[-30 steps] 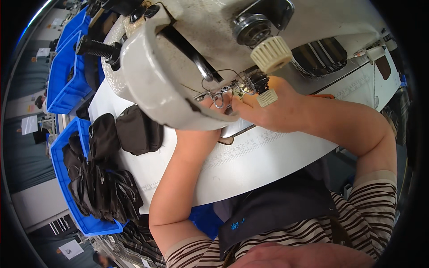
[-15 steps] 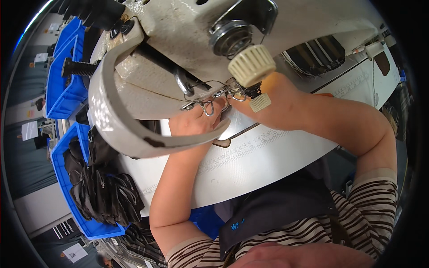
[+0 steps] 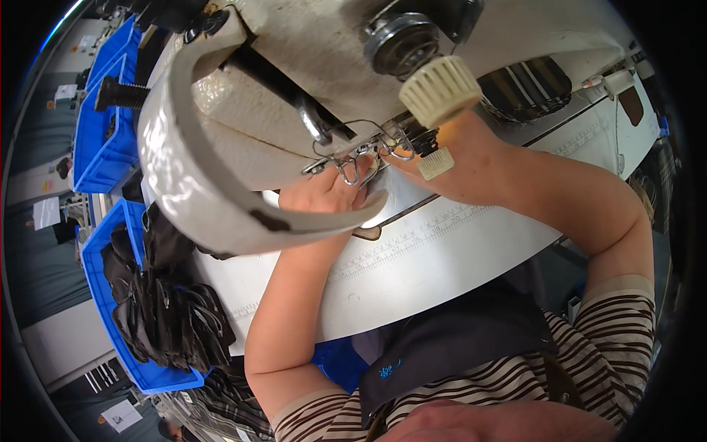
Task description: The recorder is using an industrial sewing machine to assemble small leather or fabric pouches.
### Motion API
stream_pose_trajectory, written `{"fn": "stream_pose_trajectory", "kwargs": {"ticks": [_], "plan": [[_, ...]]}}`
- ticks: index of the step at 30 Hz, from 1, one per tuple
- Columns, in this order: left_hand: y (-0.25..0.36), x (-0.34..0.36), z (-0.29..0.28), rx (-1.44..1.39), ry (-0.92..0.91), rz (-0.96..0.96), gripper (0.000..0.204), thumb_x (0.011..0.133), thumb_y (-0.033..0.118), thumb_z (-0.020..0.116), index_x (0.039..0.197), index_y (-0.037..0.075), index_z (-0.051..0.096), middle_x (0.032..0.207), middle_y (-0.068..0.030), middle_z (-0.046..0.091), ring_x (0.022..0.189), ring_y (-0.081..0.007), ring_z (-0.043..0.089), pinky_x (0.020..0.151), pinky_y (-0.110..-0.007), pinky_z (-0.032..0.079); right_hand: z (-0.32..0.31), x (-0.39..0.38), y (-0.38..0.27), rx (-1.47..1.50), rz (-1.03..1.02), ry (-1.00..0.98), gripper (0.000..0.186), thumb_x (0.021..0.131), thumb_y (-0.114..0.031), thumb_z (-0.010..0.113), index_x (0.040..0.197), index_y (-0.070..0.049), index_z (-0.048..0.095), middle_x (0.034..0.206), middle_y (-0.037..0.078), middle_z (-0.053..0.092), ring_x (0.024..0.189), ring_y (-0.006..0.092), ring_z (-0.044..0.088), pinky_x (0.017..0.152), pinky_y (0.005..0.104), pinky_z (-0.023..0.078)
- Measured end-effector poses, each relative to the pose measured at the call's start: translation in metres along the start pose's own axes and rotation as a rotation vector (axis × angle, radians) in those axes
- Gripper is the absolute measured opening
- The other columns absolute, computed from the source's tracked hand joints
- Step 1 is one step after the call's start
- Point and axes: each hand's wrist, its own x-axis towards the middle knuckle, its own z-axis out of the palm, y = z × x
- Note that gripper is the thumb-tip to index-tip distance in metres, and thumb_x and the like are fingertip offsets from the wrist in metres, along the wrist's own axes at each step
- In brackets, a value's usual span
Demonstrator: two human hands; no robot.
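Observation:
A white sewing machine [image 3: 173, 158] fills the upper middle, with a curved guard, metal thread guides and cream knobs [image 3: 436, 88]. My left hand [image 3: 318, 190] reaches under its head toward the needle area, fingers bent and partly hidden by the guard and guides. My right hand [image 3: 479, 169] comes in from the right, just beside it, fingers curled in behind the lower knob. Both are closed at the work point; whatever they grip is too hidden to make out. Beneath them lies a white worktable [image 3: 398, 280] with printed rulers.
A blue bin [image 3: 99, 280] of dark fabric pouches [image 3: 169, 317] stands at the left, more blue bins [image 3: 99, 155] behind it. A striped fabric piece [image 3: 523, 88] lies at the upper right. Striped fabric [image 3: 213, 398] hangs low left. A person's dark head shows at the far left edge.
The machine shifted in the view, leftward at first, then slightly up and right, uncovering more of my left hand's back. Both hands stay at the needle area, with small movements.

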Motion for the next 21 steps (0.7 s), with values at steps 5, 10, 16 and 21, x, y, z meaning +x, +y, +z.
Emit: {"fn": "stream_pose_trajectory", "kwargs": {"ticks": [5, 10, 16, 21], "plan": [[-0.002, -0.001, 0.002, -0.031, 0.015, 0.011, 0.042, 0.061, 0.005, 0.082, 0.101, 0.012, 0.070, 0.096, -0.0029, 0.069, 0.084, -0.0277, 0.066, 0.073, -0.039, 0.051, 0.000, 0.003, 0.000, 0.059, -0.023, 0.106, 0.009, 0.073, -0.015, 0.071, 0.065, -0.013, 0.069, 0.070, 0.002, 0.061, 0.071, 0.0216, 0.066, 0.062, 0.0364, 0.053], [0.001, 0.001, 0.001, -0.037, 0.011, 0.008, 0.044, 0.062, 0.005, 0.081, 0.104, 0.013, 0.072, 0.095, -0.0026, 0.069, 0.084, -0.0268, 0.065, 0.071, -0.039, 0.053, -0.010, 0.002, 0.001, 0.001, -0.077, 0.004, 0.007, 0.071, -0.015, 0.070, 0.064, -0.013, 0.068, 0.069, 0.002, 0.060, 0.070, 0.0213, 0.066, 0.061, 0.0370, 0.053], [-0.003, 0.001, 0.001, -0.018, 0.024, 0.112, 0.041, 0.077, 0.016, 0.074, 0.118, 0.010, 0.070, 0.080, -0.0057, 0.064, 0.058, -0.0239, 0.062, 0.049, -0.038, 0.049, -0.008, 0.001, 0.000, -0.019, -0.103, -0.036, 0.006, 0.071, -0.015, 0.070, 0.065, -0.014, 0.069, 0.068, 0.003, 0.060, 0.070, 0.0215, 0.066, 0.059, 0.0367, 0.052], [0.003, 0.004, -0.002, 0.000, -0.008, 0.094, 0.037, 0.080, 0.026, 0.073, 0.113, 0.009, 0.072, 0.082, -0.0059, 0.063, 0.060, -0.0240, 0.061, 0.053, -0.038, 0.048, -0.008, 0.000, 0.000, 0.051, -0.073, -0.050, 0.007, 0.074, -0.015, 0.070, 0.067, -0.014, 0.070, 0.067, 0.004, 0.060, 0.071, 0.0225, 0.065, 0.060, 0.0366, 0.051]]}}
